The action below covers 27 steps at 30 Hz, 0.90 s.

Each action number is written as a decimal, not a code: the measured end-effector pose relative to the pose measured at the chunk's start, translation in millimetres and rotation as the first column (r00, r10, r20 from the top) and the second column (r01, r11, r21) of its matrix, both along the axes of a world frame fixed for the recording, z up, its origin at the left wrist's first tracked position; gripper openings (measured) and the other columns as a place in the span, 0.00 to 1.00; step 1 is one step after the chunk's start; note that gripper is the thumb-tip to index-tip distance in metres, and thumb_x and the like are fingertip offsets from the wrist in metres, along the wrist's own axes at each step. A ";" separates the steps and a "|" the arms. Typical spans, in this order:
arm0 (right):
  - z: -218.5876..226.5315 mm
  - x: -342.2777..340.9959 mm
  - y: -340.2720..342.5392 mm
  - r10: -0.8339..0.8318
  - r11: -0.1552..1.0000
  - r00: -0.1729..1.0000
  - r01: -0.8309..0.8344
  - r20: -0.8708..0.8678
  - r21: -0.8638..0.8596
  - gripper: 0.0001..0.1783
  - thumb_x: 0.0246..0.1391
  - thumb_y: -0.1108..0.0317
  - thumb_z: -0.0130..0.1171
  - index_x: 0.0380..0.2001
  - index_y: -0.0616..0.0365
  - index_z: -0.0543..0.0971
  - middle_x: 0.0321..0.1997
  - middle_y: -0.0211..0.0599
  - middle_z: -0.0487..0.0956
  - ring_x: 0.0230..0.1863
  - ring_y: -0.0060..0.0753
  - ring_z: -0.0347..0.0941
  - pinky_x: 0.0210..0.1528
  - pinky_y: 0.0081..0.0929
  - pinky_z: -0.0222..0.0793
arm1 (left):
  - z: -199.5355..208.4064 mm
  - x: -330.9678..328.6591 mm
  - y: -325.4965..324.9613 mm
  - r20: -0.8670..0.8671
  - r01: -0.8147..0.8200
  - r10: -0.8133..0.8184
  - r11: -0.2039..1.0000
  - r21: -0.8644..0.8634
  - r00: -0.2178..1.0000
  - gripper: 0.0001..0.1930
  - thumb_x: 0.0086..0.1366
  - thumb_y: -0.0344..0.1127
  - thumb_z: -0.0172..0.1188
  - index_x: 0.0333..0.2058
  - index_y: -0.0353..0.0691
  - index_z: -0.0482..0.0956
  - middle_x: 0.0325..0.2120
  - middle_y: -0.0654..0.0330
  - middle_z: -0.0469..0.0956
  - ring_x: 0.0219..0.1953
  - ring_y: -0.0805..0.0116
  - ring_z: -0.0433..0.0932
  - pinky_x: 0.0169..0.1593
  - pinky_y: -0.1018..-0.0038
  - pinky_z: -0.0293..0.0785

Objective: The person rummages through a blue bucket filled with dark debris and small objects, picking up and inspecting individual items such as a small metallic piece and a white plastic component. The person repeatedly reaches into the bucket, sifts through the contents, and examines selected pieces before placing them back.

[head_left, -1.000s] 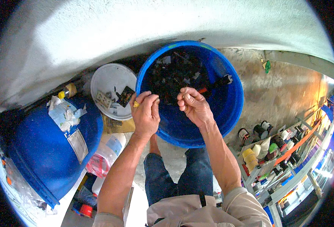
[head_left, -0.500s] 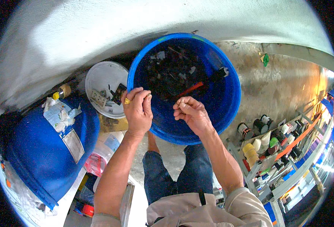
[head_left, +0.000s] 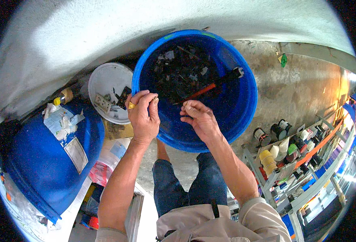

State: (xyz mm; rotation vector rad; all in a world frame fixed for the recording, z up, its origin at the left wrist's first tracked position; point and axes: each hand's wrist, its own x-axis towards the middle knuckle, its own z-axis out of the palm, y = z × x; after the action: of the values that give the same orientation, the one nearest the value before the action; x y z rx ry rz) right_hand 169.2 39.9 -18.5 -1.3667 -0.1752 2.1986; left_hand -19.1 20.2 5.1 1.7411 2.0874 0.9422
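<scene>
A large round blue drum stands in front of me, with dark scraps inside it. My left hand, with a gold-coloured ring on one finger, is held over the left rim. Its thumb and fingers are pinched together; whatever is between them is too small to make out. Over the near part of the opening, my right hand is also pinched closed, and I cannot see what it holds. Just beyond its fingers, a long tool with a red handle and a black end leans inside the drum.
Left of the drum sits a white round lid bearing small parts. A blue barrel with torn labels fills the left side. On the right, a rack stands beside several cans and spools. A pale wall rises behind.
My right hand has shifted slightly left and up, toward my left hand. The left hand has moved slightly left. Both stay pinched, and the view has shifted a little.
</scene>
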 end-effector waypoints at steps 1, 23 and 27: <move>1.0 -0.4 -0.5 -0.007 1.000 1.000 0.007 0.007 -0.011 0.06 0.57 0.69 0.59 0.37 0.56 0.78 0.38 0.32 0.79 0.39 0.30 0.76 0.41 0.29 0.75 | 0.6 0.5 -0.4 0.002 -0.001 0.001 1.000 0.001 1.000 0.05 0.60 0.30 0.61 0.36 0.41 0.78 0.33 0.58 0.78 0.41 0.60 0.76 0.56 0.58 0.62; 65.4 24.7 -4.2 -0.271 0.559 0.453 -0.644 0.849 0.523 0.22 0.46 0.77 0.63 0.47 0.64 0.75 0.49 0.48 0.77 0.50 0.46 0.74 0.52 0.35 0.70 | -1.7 -0.1 -0.7 0.009 -0.005 0.005 1.000 0.006 1.000 0.06 0.59 0.29 0.62 0.36 0.42 0.79 0.33 0.58 0.78 0.41 0.60 0.77 0.55 0.59 0.62; 88.7 51.1 0.0 -0.605 0.572 -0.010 -0.701 0.796 0.427 0.29 0.48 0.72 0.63 0.55 0.65 0.69 0.55 0.51 0.72 0.59 0.51 0.66 0.63 0.41 0.59 | -1.0 -1.1 -2.1 0.018 -0.010 0.010 1.000 -0.004 1.000 0.06 0.59 0.28 0.61 0.36 0.42 0.79 0.33 0.58 0.78 0.41 0.60 0.76 0.56 0.58 0.61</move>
State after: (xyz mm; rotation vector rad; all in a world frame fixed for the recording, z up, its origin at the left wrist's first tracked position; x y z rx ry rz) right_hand 220.2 39.9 70.2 -1.9195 -1.6620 0.1510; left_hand -20.2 18.2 4.2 1.7160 2.0874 0.9524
